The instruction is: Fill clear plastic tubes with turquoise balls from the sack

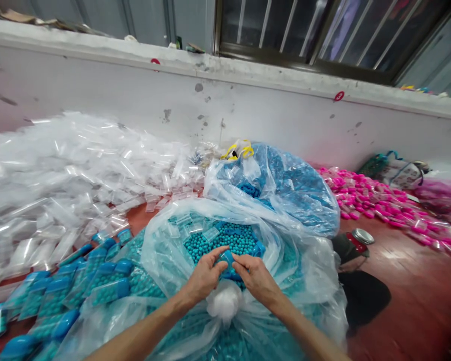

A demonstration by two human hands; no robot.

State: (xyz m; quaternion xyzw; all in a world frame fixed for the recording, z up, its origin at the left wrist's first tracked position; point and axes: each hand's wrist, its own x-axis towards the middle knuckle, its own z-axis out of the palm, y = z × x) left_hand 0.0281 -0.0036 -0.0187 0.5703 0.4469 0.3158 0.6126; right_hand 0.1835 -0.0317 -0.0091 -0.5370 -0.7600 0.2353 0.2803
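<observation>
My left hand (206, 275) and my right hand (258, 279) meet over the open mouth of a large clear plastic bag (161, 250) full of teal beads (214, 241). Both hands pinch a small blue-capped packet (228, 259) between their fingertips, fingers closed on it. Small clear packets lie on top of the beads inside the bag. A white knotted bunch of plastic (224, 302) sits just below my wrists.
Filled teal packets with blue caps (75, 286) lie at the left. A big heap of empty clear packets (60, 180) covers the far left. A second bag of blue beads (285, 185) stands behind. Pink packets (376, 203) spread right. A metal-lidded jar (355, 243) lies on the red floor.
</observation>
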